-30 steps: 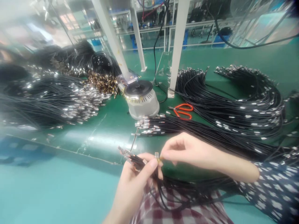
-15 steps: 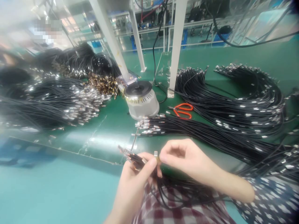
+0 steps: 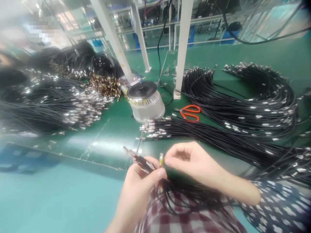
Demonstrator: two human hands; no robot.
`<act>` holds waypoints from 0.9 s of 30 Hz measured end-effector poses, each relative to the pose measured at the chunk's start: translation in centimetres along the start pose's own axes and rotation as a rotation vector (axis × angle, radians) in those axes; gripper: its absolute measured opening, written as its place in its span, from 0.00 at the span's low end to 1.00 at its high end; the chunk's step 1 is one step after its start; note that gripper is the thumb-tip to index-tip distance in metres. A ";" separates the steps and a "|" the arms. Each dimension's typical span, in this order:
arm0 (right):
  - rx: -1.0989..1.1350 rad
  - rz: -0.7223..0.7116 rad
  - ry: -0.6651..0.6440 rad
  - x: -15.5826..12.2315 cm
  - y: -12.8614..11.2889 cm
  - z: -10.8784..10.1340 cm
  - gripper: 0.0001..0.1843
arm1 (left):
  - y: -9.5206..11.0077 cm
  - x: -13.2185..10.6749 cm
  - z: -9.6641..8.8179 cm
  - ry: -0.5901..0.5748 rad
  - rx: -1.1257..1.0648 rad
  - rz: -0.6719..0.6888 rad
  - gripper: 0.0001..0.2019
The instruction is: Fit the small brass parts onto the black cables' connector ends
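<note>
Green worktop [image 3: 109,129] fills the view, white frame posts [image 3: 182,48] rising from it. Large sheaves of black cables lie fanned at left [image 3: 48,103] and right [image 3: 255,97], their metal ends grouped together. A third sheaf [image 3: 194,132] runs along the near edge, ends pointing at a white round device [image 3: 145,102]. Orange scissors [image 3: 190,112] lie just beside it, handy to the right hand.

Left hand [image 3: 138,191] sits low at the worktop edge, fingers closed round a few cable ends [image 3: 139,159] that jut up-left past the thumb; probably bunched so one end can be singled out. Right hand [image 3: 191,160] enters from the right, wrist level, thumb and forefinger pinched on a small metal connector [image 3: 160,159], upright, touching the left thumb tip. Cable tails [image 3: 189,197] loop onto the lap
</note>
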State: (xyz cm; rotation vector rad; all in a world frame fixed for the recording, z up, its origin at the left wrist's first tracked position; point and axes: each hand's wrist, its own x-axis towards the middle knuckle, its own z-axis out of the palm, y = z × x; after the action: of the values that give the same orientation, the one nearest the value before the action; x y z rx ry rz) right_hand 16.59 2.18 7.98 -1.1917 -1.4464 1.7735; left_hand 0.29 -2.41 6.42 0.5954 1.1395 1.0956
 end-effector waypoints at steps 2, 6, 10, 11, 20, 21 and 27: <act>0.056 -0.010 -0.023 0.1 -0.2 0.1 0.09 | -0.2 0.0 0.0 -0.015 -0.031 0.021 0.09; 0.159 -0.036 -0.048 0.3 -0.4 0.4 0.13 | -0.3 0.0 -0.1 -0.058 -0.113 -0.009 0.06; 0.231 -0.064 -0.063 0.6 0.0 0.9 0.15 | -0.2 0.1 -0.2 -0.120 -0.200 -0.085 0.06; 0.252 -0.071 -0.068 0.7 0.2 1.0 0.15 | -0.2 0.2 -0.2 -0.135 -0.210 -0.103 0.06; 0.149 -0.133 0.025 0.6 0.9 1.7 0.09 | -0.3 0.0 0.1 -0.073 -0.151 -0.058 0.10; 0.111 -0.138 0.049 0.5 0.9 1.7 0.08 | -0.3 0.0 0.1 -0.060 -0.137 -0.048 0.11; 0.210 -0.115 -0.015 0.5 0.9 1.4 0.10 | -0.5 0.1 0.1 -0.047 -0.109 0.002 0.10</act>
State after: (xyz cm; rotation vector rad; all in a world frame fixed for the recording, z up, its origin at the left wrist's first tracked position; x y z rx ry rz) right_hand 15.24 1.70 7.03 -0.9715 -1.2737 1.8072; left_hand 0.54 -2.50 5.98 0.5344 1.0324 1.1317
